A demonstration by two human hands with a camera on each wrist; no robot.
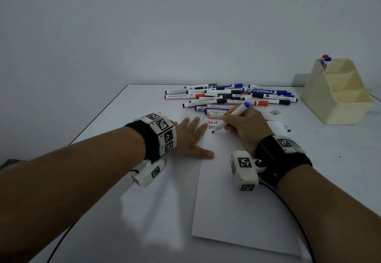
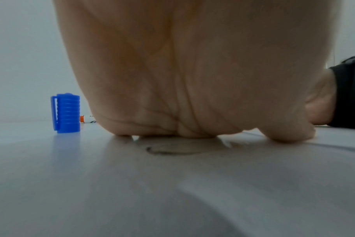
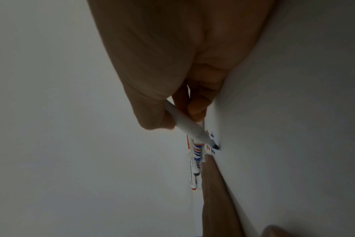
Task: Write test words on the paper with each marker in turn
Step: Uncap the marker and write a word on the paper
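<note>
A white sheet of paper [image 1: 237, 190] lies on the table. Near its top left corner "Test" is written in red, with blue letters "Tes" below it. My right hand [image 1: 245, 126] grips an uncapped blue marker [image 1: 231, 116], its tip touching the paper beside the blue letters. The right wrist view shows the same blue marker [image 3: 184, 123] pinched between thumb and fingers, tip on the sheet. My left hand [image 1: 189, 137] lies flat with fingers spread, pressing on the paper's left edge. A blue cap [image 2: 65, 113] stands upright on the table left of my left palm [image 2: 182, 80].
A heap of several markers [image 1: 231, 96] lies behind the paper, with blue, black, orange-red and green caps. A cream tiered organiser [image 1: 338, 93] holding two markers stands at the back right. The table's left edge [image 1: 99, 114] runs diagonally. A black cable trails from each wrist.
</note>
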